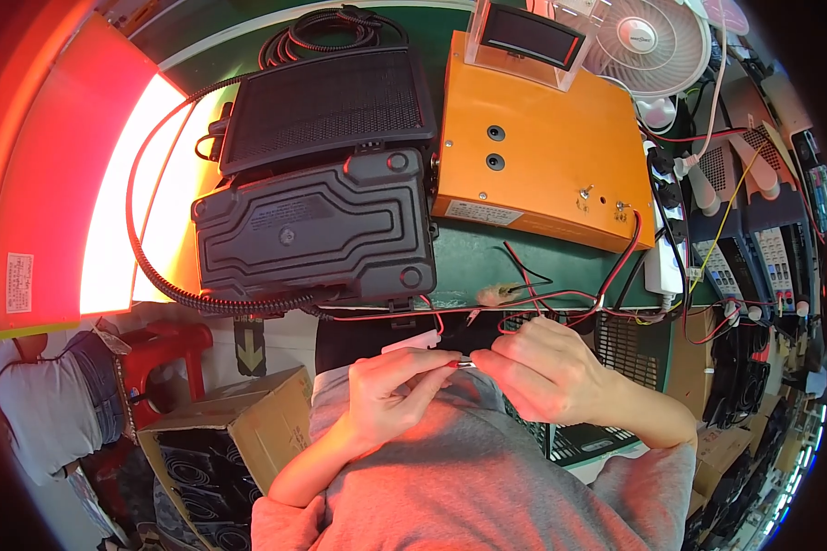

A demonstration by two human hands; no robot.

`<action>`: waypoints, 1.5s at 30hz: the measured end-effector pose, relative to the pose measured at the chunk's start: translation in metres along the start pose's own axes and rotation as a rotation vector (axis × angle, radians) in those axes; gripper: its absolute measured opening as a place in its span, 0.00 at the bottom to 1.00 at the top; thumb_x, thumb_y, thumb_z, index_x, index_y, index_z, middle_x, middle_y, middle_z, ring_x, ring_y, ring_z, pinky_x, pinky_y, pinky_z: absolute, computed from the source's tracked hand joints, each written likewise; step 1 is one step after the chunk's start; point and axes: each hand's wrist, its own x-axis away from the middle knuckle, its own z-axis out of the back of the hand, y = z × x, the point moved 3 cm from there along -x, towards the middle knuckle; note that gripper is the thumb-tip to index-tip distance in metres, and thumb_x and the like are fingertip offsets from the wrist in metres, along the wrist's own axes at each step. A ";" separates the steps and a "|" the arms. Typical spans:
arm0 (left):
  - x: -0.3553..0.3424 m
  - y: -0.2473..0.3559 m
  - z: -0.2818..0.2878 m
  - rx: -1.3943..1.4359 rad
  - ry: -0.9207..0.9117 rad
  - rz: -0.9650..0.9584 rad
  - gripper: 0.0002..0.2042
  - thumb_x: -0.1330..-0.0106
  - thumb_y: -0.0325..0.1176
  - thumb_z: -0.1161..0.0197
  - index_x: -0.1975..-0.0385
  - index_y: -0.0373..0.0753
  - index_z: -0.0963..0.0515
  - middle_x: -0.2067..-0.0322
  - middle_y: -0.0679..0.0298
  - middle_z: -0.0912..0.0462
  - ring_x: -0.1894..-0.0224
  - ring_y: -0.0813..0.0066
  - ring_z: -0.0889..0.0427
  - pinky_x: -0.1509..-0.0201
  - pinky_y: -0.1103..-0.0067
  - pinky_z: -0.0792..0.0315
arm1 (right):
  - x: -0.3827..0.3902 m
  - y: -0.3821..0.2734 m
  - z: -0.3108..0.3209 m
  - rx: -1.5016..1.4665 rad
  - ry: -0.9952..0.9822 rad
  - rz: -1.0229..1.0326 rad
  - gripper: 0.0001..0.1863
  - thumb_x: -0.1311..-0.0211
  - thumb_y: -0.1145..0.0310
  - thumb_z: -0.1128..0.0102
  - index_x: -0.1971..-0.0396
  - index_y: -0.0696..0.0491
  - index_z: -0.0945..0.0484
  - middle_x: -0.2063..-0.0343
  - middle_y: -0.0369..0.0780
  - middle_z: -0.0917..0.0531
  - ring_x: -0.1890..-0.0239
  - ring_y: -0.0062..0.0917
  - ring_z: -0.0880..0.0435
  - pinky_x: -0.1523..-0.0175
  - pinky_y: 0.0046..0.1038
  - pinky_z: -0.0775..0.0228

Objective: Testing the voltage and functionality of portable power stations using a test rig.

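Observation:
Close in front of my body, my left hand (pixel 397 393) and my right hand (pixel 547 375) meet, with the fingers of both pinched. Between the fingertips shows a small red-and-silver piece (pixel 465 365), too small to name surely. A white rectangular block (pixel 413 342) with a red and black wire near it lies just beyond my left fingers; I cannot tell whether they touch it. A red-and-black wire (pixel 515 301) runs along the edge of the green table (pixel 469 253), just past my hands. On that edge sits a small tan lump (pixel 497 294) beside loose wire ends.
A black ribbed case (pixel 312 225) and an orange box (pixel 538 151) with switches occupy the table. Behind are a coiled black cable (pixel 317 32) and a fan (pixel 648 41). A power strip (pixel 663 266) stands right. Below left are a cardboard carton (pixel 266 422) and a red stool (pixel 170 367).

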 end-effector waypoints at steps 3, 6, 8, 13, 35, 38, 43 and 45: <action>0.001 0.000 0.000 -0.016 0.009 0.022 0.08 0.49 0.17 0.37 0.69 0.33 0.19 0.73 0.63 0.17 0.80 0.83 0.24 0.73 0.87 0.28 | 0.000 -0.001 -0.001 0.014 0.012 0.000 0.11 0.62 0.77 0.40 0.73 0.62 0.25 0.78 0.37 0.32 0.79 0.23 0.31 0.76 0.23 0.40; 0.001 -0.002 0.000 -0.024 0.013 -0.023 0.09 0.50 0.17 0.37 0.69 0.34 0.19 0.74 0.63 0.17 0.81 0.83 0.24 0.77 0.87 0.30 | 0.000 0.000 -0.001 0.012 0.004 -0.006 0.11 0.61 0.77 0.40 0.73 0.62 0.25 0.78 0.36 0.32 0.79 0.23 0.31 0.76 0.23 0.40; 0.001 -0.001 0.000 -0.059 0.004 -0.040 0.09 0.50 0.18 0.37 0.69 0.34 0.19 0.75 0.64 0.17 0.81 0.83 0.24 0.77 0.87 0.30 | 0.001 0.001 -0.002 0.004 -0.008 -0.016 0.10 0.61 0.77 0.40 0.74 0.62 0.25 0.78 0.36 0.33 0.79 0.23 0.31 0.76 0.23 0.40; -0.001 -0.003 -0.003 -0.067 -0.010 -0.113 0.09 0.47 0.18 0.38 0.67 0.35 0.19 0.80 0.65 0.21 0.82 0.85 0.25 0.79 0.87 0.31 | 0.001 0.004 -0.002 -0.018 -0.075 -0.002 0.09 0.59 0.76 0.40 0.73 0.61 0.25 0.78 0.36 0.33 0.79 0.24 0.31 0.76 0.24 0.39; -0.052 0.063 0.134 -0.994 -0.100 -0.201 0.40 0.62 0.27 0.34 0.40 0.38 0.39 0.39 0.53 0.42 0.35 0.54 0.45 0.36 0.58 0.47 | -0.104 -0.041 -0.067 0.712 0.056 0.106 0.15 0.60 0.70 0.44 0.67 0.54 0.25 0.82 0.35 0.30 0.80 0.18 0.31 0.81 0.18 0.46; -0.061 0.065 0.130 -1.089 -0.212 -0.263 0.42 0.64 0.24 0.32 0.40 0.41 0.38 0.38 0.54 0.44 0.35 0.53 0.46 0.33 0.61 0.49 | -0.109 -0.037 -0.077 0.547 -0.026 0.126 0.11 0.59 0.70 0.44 0.71 0.52 0.26 0.83 0.33 0.35 0.82 0.16 0.34 0.81 0.16 0.46; -0.064 0.064 0.129 -1.044 -0.260 -0.243 0.43 0.63 0.25 0.30 0.39 0.40 0.39 0.39 0.54 0.44 0.36 0.52 0.46 0.34 0.60 0.49 | -0.107 -0.038 -0.039 0.319 0.091 0.286 0.09 0.62 0.70 0.40 0.78 0.48 0.31 0.81 0.34 0.32 0.81 0.16 0.32 0.81 0.14 0.42; -0.065 0.069 0.128 -1.023 -0.276 -0.245 0.43 0.62 0.26 0.30 0.39 0.40 0.40 0.39 0.54 0.45 0.35 0.52 0.47 0.33 0.59 0.50 | -0.113 -0.051 -0.009 0.225 0.076 0.287 0.11 0.60 0.64 0.37 0.76 0.48 0.29 0.78 0.37 0.27 0.80 0.19 0.27 0.79 0.16 0.37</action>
